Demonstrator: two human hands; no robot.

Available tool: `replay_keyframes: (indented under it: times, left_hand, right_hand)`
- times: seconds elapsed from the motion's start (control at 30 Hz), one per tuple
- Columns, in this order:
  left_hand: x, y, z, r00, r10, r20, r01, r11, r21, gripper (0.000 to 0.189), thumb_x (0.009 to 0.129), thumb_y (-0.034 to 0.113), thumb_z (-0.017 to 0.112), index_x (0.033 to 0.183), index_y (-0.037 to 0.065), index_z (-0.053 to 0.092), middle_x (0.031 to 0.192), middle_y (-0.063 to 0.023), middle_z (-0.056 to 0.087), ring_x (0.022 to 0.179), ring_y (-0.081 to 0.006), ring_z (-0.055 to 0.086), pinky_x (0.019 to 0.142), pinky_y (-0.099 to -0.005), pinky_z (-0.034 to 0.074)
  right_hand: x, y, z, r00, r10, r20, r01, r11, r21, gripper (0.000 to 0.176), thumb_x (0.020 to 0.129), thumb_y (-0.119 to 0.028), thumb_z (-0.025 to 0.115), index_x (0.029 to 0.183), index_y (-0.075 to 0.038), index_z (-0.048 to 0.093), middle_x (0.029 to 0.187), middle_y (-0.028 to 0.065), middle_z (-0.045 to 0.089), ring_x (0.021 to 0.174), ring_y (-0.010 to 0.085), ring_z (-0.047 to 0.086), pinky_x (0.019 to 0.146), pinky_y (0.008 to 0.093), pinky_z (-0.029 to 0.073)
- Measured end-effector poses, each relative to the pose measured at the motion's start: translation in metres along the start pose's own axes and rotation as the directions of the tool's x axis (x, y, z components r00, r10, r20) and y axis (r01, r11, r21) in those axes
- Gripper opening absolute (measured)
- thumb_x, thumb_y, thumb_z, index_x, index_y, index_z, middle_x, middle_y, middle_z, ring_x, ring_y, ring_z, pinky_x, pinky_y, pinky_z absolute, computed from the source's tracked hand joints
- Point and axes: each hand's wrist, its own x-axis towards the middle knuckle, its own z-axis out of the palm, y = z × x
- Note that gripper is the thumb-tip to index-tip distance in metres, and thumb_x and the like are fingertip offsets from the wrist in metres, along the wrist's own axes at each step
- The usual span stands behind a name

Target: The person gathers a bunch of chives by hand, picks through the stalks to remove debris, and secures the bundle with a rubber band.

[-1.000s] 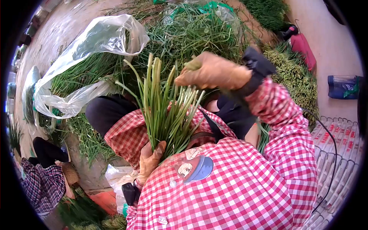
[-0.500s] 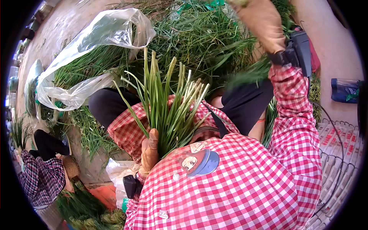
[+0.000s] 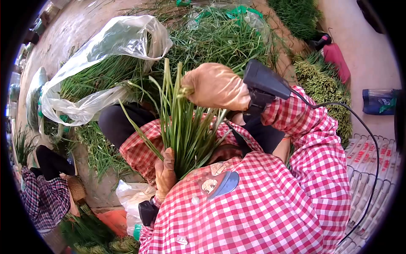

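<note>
A bunch of long green chives (image 3: 186, 131) stands upright against my checked front, pale cut ends up. My left hand (image 3: 165, 173), in a tan glove, is closed around the bunch low down, its thumb up; the lower leafy part is hidden behind my clothing. At the upper ends, my gloved right hand (image 3: 218, 86) is closed, with pale stalk ends showing at its fingertips; most of its fingers are hidden. A large heap of loose chives (image 3: 211, 46) lies in front of my knees, and a clear plastic bag (image 3: 101, 46) lies open over its left part.
Tied green bunches (image 3: 323, 86) are stacked at right. A red bag (image 3: 336, 61) and a blue plastic package (image 3: 378, 101) are beyond them. A cable hangs from my right wrist device (image 3: 266, 78). At lower left sits another person (image 3: 46, 190) by more greens.
My right hand has come down and left from the upper right to the tops of the stalks. Blurred greens below that arm are no longer seen. My left hand keeps its hold.
</note>
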Motion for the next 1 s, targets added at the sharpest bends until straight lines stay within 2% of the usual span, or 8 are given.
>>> replay_keyframes:
  times: [0.03,0.1,0.2,0.3,0.37,0.47,0.93,1.0]
  left_hand:
    - [0.004,-0.031,-0.008,0.986,0.165,-0.017,-0.16,0.973,0.165,0.046,0.096,0.039,0.048,0.119,0.001,0.055,0.102,-0.0079,0.06,0.088,-0.0165,0.055,0.078,-0.0278,0.045]
    - [0.005,-0.035,-0.007,0.984,0.175,-0.015,-0.17,0.97,0.174,0.044,0.095,0.04,0.05,0.115,0.0,0.057,0.097,-0.0053,0.059,0.084,-0.0139,0.053,0.075,-0.0268,0.044]
    - [-0.001,0.01,0.001,0.991,-0.127,0.052,0.133,0.98,-0.15,0.045,0.094,0.043,0.052,0.107,0.001,0.058,0.089,-0.0023,0.057,0.078,-0.0117,0.049,0.069,-0.0263,0.042]
    - [-0.004,0.014,0.001,0.988,-0.115,0.104,0.135,0.97,-0.205,0.046,0.092,0.046,0.053,0.1,0.001,0.058,0.084,0.0,0.055,0.073,-0.0101,0.046,0.066,-0.0266,0.04]
    - [-0.002,0.014,0.001,0.986,-0.109,0.129,0.134,0.968,-0.211,0.047,0.092,0.048,0.053,0.097,0.002,0.058,0.083,0.0006,0.055,0.071,-0.0096,0.045,0.065,-0.0271,0.04]
    - [-0.002,0.012,0.001,0.987,-0.108,0.122,0.13,0.975,-0.182,0.048,0.092,0.048,0.051,0.099,0.001,0.059,0.084,-0.0001,0.056,0.073,-0.0098,0.046,0.066,-0.0273,0.04]
    - [0.014,-0.029,-0.009,0.928,0.084,0.364,0.005,0.972,-0.237,0.037,0.095,0.032,0.053,0.115,0.002,0.057,0.093,0.0035,0.057,0.082,-0.0068,0.05,0.077,-0.0228,0.042]
    - [0.019,-0.044,-0.014,0.906,-0.018,0.422,0.182,0.919,-0.35,0.037,0.095,0.032,0.053,0.115,0.002,0.057,0.09,0.0039,0.056,0.08,-0.0065,0.048,0.076,-0.0227,0.042]
  right_hand:
    - [0.005,0.011,0.006,0.991,0.128,-0.04,-0.123,0.987,0.1,0.008,0.076,-0.008,0.061,0.079,-0.008,0.069,0.066,0.0088,0.064,0.055,0.0184,0.059,0.053,0.0313,0.051]
    - [0.017,0.06,-0.006,0.919,-0.371,-0.136,0.236,0.791,-0.564,0.008,0.08,-0.008,0.058,0.08,-0.007,0.065,0.063,0.0066,0.061,0.052,0.0164,0.055,0.049,0.0308,0.05]
    - [0.026,0.073,-0.059,0.876,-0.366,-0.314,0.14,0.815,-0.562,0.013,0.085,-0.012,0.053,0.077,-0.005,0.061,0.059,0.0046,0.055,0.049,0.0163,0.051,0.046,0.033,0.049]
    - [0.048,0.113,-0.085,0.899,0.074,-0.431,-0.252,0.892,-0.374,0.022,0.09,-0.021,0.05,0.081,-0.004,0.061,0.066,0.0059,0.057,0.054,0.0168,0.055,0.048,0.0348,0.05]
    - [0.038,0.062,-0.093,0.7,0.593,-0.397,-0.694,0.437,-0.572,0.028,0.093,-0.028,0.049,0.089,-0.005,0.063,0.073,0.0076,0.062,0.058,0.0176,0.058,0.051,0.0356,0.052]
    - [-0.01,0.002,-0.067,0.979,0.195,0.054,-0.182,0.965,-0.189,0.039,0.084,-0.047,0.062,0.088,-0.008,0.068,0.07,0.008,0.065,0.066,0.0204,0.063,0.065,0.0369,0.053]
    - [-0.028,-0.029,-0.089,0.959,0.057,0.278,-0.128,0.961,0.246,0.014,0.086,-0.018,0.056,0.085,-0.007,0.065,0.071,0.0043,0.065,0.063,0.0126,0.061,0.056,0.0265,0.053]
    - [-0.024,0.01,-0.116,0.983,-0.183,-0.013,0.179,0.937,0.301,0.034,0.091,-0.034,0.054,0.081,-0.003,0.064,0.056,-0.0015,0.053,0.044,0.0093,0.048,0.041,0.0295,0.044]
